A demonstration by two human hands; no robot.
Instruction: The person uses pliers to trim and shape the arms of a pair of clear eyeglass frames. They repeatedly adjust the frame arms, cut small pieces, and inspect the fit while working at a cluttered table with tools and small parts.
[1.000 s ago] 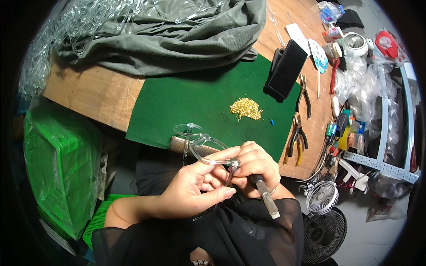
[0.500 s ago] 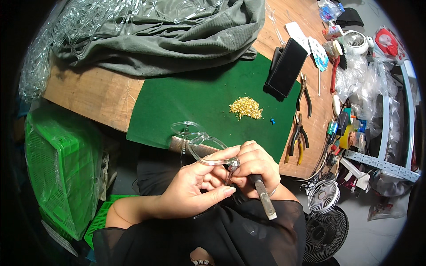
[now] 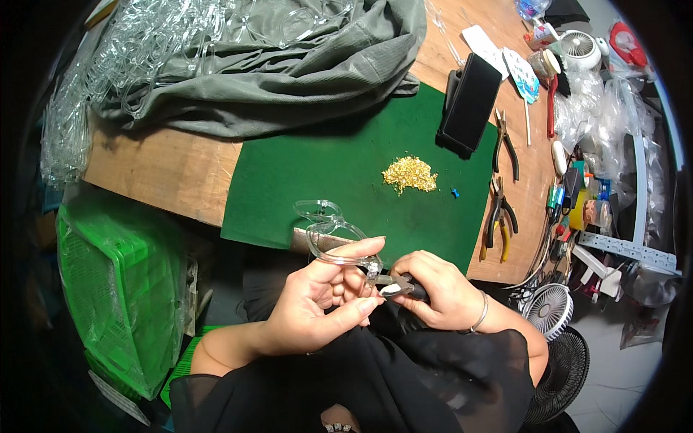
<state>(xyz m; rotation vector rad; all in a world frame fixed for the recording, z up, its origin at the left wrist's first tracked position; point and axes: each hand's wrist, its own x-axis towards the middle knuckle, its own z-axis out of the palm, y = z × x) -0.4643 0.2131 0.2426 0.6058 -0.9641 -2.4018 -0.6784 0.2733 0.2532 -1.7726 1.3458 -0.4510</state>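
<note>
My left hand (image 3: 321, 299) pinches a clear plastic eyeglass frame (image 3: 333, 254) near one end, thumb and fingers around its hinge corner. The frame's far lens rim points up and left over the mat's front edge. In my closed right hand (image 3: 440, 292) is a pair of pliers (image 3: 406, 286) with a metal head, a pale piece on one jaw and dark handles. Its head points left and meets the hinge corner; whether the jaws grip it is too small to tell. The palm hides most of the handles.
A pile of small gold-coloured parts (image 3: 409, 175) and a blue pin (image 3: 455, 193) lie on the green mat (image 3: 325, 169). Right of them are a black phone (image 3: 471, 105) and more pliers (image 3: 500, 216). Clear frames (image 3: 155, 50) heap on grey cloth (image 3: 289, 101). Green crates (image 3: 123, 274) stand left.
My right hand has swung the pliers round, from pointing down and right to pointing left at the eyeglass frame. My left hand keeps its hold. The whole view has shifted slightly.
</note>
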